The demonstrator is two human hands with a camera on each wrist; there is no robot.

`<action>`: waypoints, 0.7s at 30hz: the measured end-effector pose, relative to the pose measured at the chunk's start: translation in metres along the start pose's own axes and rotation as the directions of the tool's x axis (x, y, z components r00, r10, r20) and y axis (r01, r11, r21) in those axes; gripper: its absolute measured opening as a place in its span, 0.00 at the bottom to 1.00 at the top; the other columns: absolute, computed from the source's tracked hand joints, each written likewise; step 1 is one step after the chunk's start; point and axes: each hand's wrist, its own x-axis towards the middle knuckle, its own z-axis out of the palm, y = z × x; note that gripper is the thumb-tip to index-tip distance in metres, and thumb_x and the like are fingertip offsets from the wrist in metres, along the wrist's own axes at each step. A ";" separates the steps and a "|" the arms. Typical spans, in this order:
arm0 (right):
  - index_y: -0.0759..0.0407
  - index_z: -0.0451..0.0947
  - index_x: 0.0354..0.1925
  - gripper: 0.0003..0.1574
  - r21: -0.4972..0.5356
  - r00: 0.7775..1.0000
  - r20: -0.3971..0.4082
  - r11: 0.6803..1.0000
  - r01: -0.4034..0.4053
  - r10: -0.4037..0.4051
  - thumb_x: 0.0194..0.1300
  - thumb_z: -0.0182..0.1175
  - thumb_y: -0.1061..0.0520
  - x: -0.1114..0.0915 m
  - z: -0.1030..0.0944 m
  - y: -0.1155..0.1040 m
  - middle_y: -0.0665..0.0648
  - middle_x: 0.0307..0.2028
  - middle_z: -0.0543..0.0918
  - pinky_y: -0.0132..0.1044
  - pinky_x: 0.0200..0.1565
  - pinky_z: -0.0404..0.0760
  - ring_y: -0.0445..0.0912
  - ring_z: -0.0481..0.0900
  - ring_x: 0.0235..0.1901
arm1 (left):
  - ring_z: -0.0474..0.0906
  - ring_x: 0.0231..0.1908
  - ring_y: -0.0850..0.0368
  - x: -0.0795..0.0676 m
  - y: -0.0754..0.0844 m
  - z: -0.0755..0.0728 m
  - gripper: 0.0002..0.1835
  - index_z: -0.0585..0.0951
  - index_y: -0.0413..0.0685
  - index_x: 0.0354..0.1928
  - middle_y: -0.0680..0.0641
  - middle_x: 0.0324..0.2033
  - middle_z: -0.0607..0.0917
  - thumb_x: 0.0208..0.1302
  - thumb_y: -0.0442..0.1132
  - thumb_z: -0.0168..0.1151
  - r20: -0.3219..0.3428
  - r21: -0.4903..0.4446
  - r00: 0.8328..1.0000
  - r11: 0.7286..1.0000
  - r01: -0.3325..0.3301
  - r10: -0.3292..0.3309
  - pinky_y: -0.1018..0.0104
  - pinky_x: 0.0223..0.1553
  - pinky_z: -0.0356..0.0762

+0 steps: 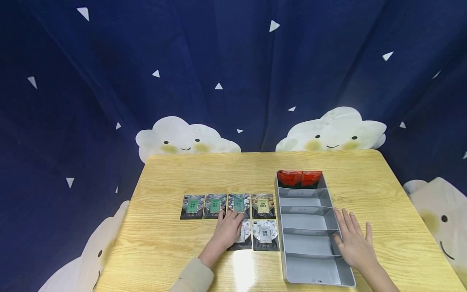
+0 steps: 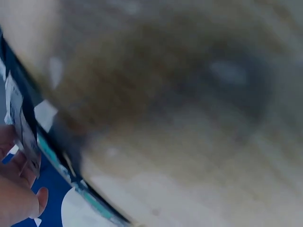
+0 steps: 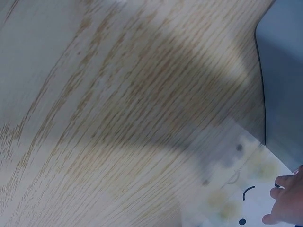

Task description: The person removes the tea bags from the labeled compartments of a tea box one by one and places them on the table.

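My left hand (image 1: 229, 229) reaches over a white-labelled tea packet (image 1: 245, 238) in the nearer row and hides part of it. In the left wrist view that packet (image 2: 22, 125) stands tilted between the fingers, which pinch it. The fingertips overlap the lower edge of a teal-labelled packet (image 1: 238, 202) in the farther row. Right of the held packet lies a second white packet (image 1: 265, 235). My right hand (image 1: 355, 245) rests with straight, spread fingers along the right side of a grey divided box (image 1: 310, 266), its thumb at the rim.
Two green-labelled packets (image 1: 192, 207) and a yellow-labelled packet (image 1: 263, 205) share the farther row, the yellow one close to the box. Red packets (image 1: 300, 179) stand in the box's far compartment. Behind the wooden table (image 1: 164, 174) hangs a dark blue curtain (image 1: 204, 48).
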 end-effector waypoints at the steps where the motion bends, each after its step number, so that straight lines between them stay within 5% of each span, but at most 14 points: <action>1: 0.50 0.34 0.72 0.48 0.001 1.000 0.001 1.000 0.000 0.000 0.62 0.48 0.55 0.000 0.000 0.000 0.67 0.68 0.47 0.57 0.59 0.18 0.62 0.43 0.67 | 0.69 0.42 0.55 -0.001 0.001 0.002 0.09 0.76 0.56 0.46 0.54 0.38 0.76 0.65 0.42 0.51 -0.006 0.006 1.000 1.000 0.002 -0.002 0.49 0.52 0.59; 8: 0.50 0.33 0.72 0.48 0.007 1.000 0.002 1.000 -0.001 0.001 0.62 0.49 0.55 0.000 0.000 0.000 0.68 0.67 0.50 0.59 0.59 0.19 0.61 0.40 0.68 | 0.68 0.41 0.54 -0.003 0.001 0.011 0.10 0.75 0.56 0.46 0.52 0.37 0.74 0.62 0.40 0.54 -0.059 0.034 0.998 0.999 0.008 -0.006 0.50 0.52 0.59; 21: 0.50 0.33 0.71 0.49 -0.003 1.000 -0.002 1.000 0.001 -0.001 0.61 0.49 0.55 0.000 0.001 0.000 0.69 0.67 0.49 0.60 0.59 0.19 0.59 0.34 0.69 | 0.69 0.44 0.52 -0.003 0.004 0.020 0.10 0.74 0.55 0.45 0.50 0.41 0.74 0.62 0.41 0.52 -0.059 0.106 0.998 0.994 -0.015 0.021 0.48 0.54 0.61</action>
